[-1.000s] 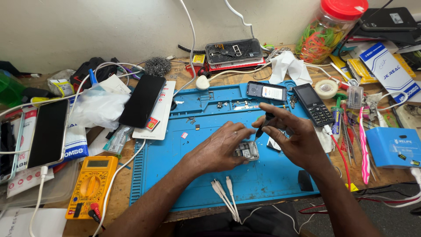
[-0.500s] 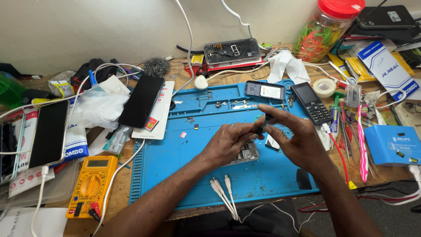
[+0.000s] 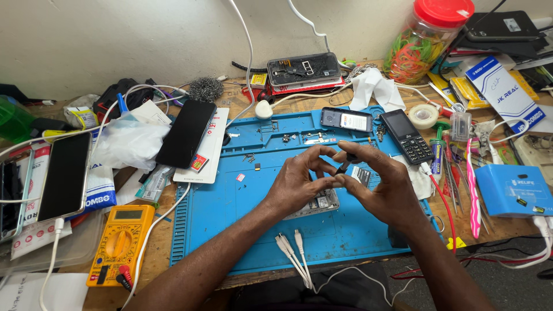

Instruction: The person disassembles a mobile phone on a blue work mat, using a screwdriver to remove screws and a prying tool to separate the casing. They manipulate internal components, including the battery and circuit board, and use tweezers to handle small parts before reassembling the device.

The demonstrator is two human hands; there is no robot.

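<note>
- Over the middle of the blue work mat (image 3: 230,213), the left hand (image 3: 296,187) and the right hand (image 3: 383,187) meet fingertip to fingertip, raised off the surface.
- Both hands pinch 1 small dark part (image 3: 341,168) between thumb and forefinger; what kind of part it is cannot be told, as it is too small.
- Under the left hand, an opened phone body (image 3: 319,204) lies flat on the mat, mostly hidden by the palm and not touched by the fingers.
- Just beyond the hands, a small grey phone (image 3: 347,120) lies near the mat's far edge, and a black keypad phone (image 3: 406,136) lies beside it to the right.
- Near the mat's front edge, 3 white cable plugs (image 3: 291,245) lie side by side, close to the left forearm.
- Left of the mat, a yellow multimeter (image 3: 120,245) rests on the wooden bench, well apart from both hands.
- At the far right, a blue box (image 3: 510,190) sits beside a pink-handled tool (image 3: 472,184).
</note>
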